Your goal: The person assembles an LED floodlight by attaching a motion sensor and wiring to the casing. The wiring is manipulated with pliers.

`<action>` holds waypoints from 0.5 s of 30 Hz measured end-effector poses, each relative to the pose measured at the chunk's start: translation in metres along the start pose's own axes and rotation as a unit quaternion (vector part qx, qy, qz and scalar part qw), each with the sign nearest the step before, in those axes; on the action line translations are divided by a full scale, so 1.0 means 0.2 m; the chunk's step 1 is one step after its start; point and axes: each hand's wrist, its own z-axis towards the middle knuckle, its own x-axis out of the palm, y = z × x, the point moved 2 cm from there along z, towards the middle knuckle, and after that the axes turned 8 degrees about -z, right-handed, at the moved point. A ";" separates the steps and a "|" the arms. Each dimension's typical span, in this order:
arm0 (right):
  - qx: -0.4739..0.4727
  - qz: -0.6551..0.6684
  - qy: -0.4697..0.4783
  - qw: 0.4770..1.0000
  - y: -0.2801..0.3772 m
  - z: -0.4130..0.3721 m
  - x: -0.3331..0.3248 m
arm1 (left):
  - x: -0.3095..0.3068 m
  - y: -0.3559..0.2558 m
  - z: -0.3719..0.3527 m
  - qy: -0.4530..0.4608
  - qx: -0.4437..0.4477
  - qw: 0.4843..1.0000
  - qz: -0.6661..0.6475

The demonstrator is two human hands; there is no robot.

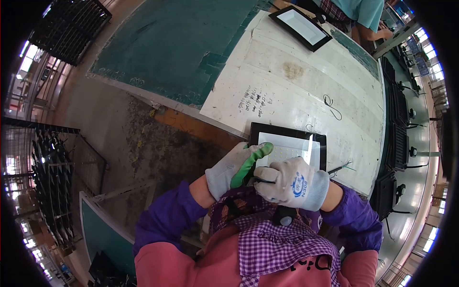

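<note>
A floodlight with a black frame, a white inner reflector and rows of small LED dots lies at the table's near edge, against my body. My left hand, in a pale glove with a green palm, grips the light's near left corner. The thumb lies over the frame and the other fingers are hidden. My right hand, in a whitish glove with a blue print, is closed over the near edge. Something dark shows at its fingertips, too small to name. Below that hand hangs a black sensor with a round lens.
Another floodlight lies at the far end of the white tabletop, near a person in a teal shirt. A thin wire loop and a cable with bared wires lie there too. Several black lights line a bench on the right.
</note>
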 end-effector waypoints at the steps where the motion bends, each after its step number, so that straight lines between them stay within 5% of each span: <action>1: 0.003 -0.002 0.000 1.000 0.01 0.01 0.01 | -0.01 0.01 0.00 -0.005 0.008 0.999 0.043; 7: 0.100 0.012 -0.039 0.994 0.05 0.01 0.06 | -0.09 0.05 0.02 0.022 0.078 0.968 0.239; 11: 0.200 0.048 -0.081 0.975 -0.01 -0.04 0.00 | -0.10 0.09 0.03 0.012 0.074 0.985 0.154; 13: 0.250 0.152 -0.133 0.947 -0.02 -0.11 -0.02 | -0.04 0.05 0.00 0.016 0.113 0.980 0.165; 15: 0.412 0.284 -0.220 0.837 -0.02 -0.21 -0.11 | 0.03 -0.01 -0.02 -0.002 0.083 0.991 0.104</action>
